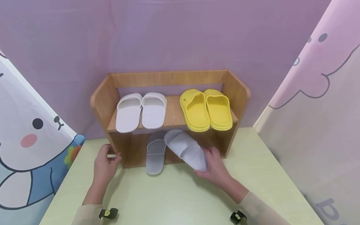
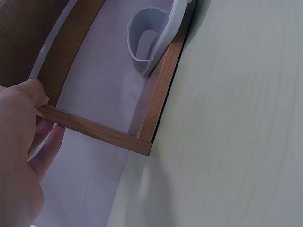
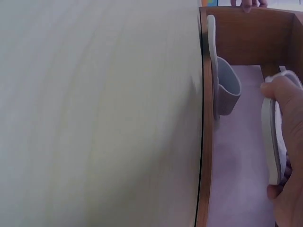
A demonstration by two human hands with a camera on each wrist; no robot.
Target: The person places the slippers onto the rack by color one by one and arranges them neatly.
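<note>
My right hand [image 1: 216, 170] grips a light grey slipper [image 1: 187, 147] by its heel end, holding it tilted in front of the lower shelf of a wooden shoe rack [image 1: 168, 79]. Thumb and fingers lie on opposite sides of the sole in the right wrist view. Another grey slipper [image 1: 155, 161] lies on the lower shelf, its heel reaching past the front edge. At the rack's left side, my left hand [image 1: 104, 165] pinches the front edge of the side panel [image 2: 94, 128] between thumb and fingers, as the left wrist view shows.
On the upper shelf stand a pair of white slippers [image 1: 153, 115] at the left and yellow slippers [image 1: 197, 114] at the right. The rack sits on a pale wood-grain table [image 1: 157, 197]. A purple cloth [image 1: 180, 37] hangs behind, with printed cloths at both sides.
</note>
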